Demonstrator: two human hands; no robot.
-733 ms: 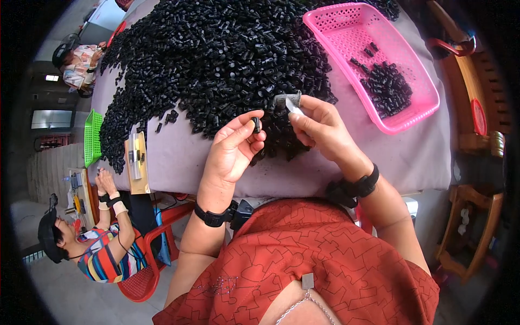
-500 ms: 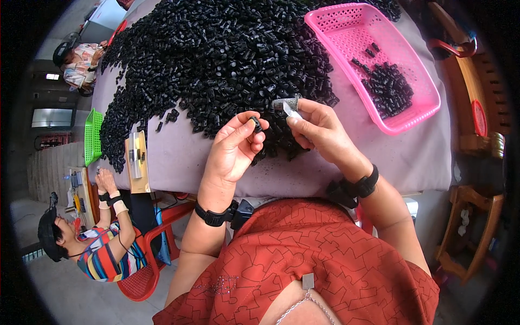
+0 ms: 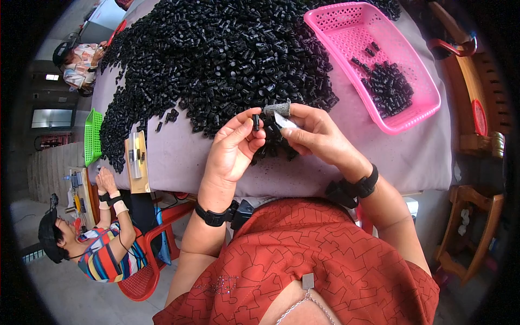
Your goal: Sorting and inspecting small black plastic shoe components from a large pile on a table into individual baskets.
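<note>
My left hand pinches a small black plastic part, short and cylindrical, between thumb and fingers. Close to it on the right, my right hand grips a small pale knife blade between thumb and fingers. A grey finger sleeve covers the end of its index finger and reaches almost to the left fingertips. Whether the blade touches the part I cannot tell. Both hands are over the near edge of a big heap of similar black parts.
A pink basket with some black parts stands right of the heap. Grey cloth covers the table. At left are a cardboard piece, a green basket and a person in a striped shirt; another person sits farther off.
My right hand has shifted left, bringing the blade and finger sleeve up to the left hand. The black part has been turned more upright in my left fingers.
</note>
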